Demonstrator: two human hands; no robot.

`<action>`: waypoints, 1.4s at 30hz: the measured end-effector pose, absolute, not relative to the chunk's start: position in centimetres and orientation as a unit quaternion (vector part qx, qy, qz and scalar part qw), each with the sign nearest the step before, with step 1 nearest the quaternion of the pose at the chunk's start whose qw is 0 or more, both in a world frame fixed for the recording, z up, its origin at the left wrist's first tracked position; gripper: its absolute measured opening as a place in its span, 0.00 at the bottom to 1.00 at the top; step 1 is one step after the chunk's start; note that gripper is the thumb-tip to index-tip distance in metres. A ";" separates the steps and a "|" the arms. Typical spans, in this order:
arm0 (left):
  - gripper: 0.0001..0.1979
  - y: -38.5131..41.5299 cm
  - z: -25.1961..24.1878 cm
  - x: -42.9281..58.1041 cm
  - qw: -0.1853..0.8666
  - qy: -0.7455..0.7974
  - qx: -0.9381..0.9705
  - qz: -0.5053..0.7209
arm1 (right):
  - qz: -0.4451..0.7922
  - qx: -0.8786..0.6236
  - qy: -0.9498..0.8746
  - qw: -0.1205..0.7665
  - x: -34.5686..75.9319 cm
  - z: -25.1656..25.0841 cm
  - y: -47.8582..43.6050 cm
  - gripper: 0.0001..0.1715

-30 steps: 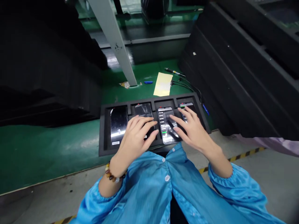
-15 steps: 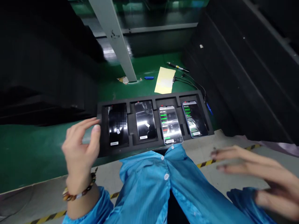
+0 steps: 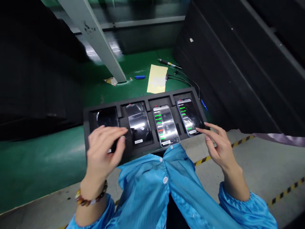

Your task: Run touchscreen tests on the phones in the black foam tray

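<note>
Several smartphones lie side by side in a black foam tray. My left hand, with a beaded bracelet at the wrist, hovers over the leftmost phone and hides its lower part; its fingers are apart and hold nothing. To the right of it lies a dark-screened phone under clear film. The third phone is lit, showing green and red lines, and overhangs the tray's front edge. My right hand is open, its index fingertip at the lower right of the rightmost phone, whose screen shows green lines.
Behind the tray on the green table lie a yellow paper, a black pen, a blue pen cap and black cables. A grey post rises at the back. Dark panels flank both sides.
My right hand has come in from the far right to the rightmost phone's lower edge. My left hand has moved right, over the leftmost phone. The whole view has shifted a little.
</note>
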State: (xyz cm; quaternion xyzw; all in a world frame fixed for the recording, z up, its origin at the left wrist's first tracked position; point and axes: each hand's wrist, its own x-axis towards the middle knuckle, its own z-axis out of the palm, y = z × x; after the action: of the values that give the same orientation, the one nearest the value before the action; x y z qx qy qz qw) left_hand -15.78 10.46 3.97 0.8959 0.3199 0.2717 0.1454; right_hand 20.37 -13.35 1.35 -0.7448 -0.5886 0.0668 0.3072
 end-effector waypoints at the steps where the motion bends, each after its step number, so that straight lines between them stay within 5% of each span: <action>1: 0.15 9.9 4.0 -14.8 0.162 0.285 0.907 0.263 | 0.065 -0.744 -0.584 0.317 20.3 1.2 -13.4 0.22; 11: 0.20 6.6 4.1 -8.4 0.263 0.104 0.942 0.178 | 0.073 -0.742 -0.541 0.389 20.2 0.1 -13.3 0.23; 28: 0.28 11.4 4.6 -5.4 0.184 0.269 0.943 0.061 | 0.200 -0.672 -0.656 0.280 25.5 1.0 -0.9 0.27; 42: 0.28 12.2 3.9 -4.1 0.130 0.285 0.948 0.047 | 0.181 -0.651 -0.687 0.267 25.6 0.0 0.6 0.27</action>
State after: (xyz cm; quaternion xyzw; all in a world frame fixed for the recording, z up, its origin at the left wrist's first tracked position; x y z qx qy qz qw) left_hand -4.11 12.18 3.89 0.9483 0.2853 0.0474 0.1303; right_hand 25.63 0.55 -0.02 -0.6513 -0.6869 0.1809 0.2668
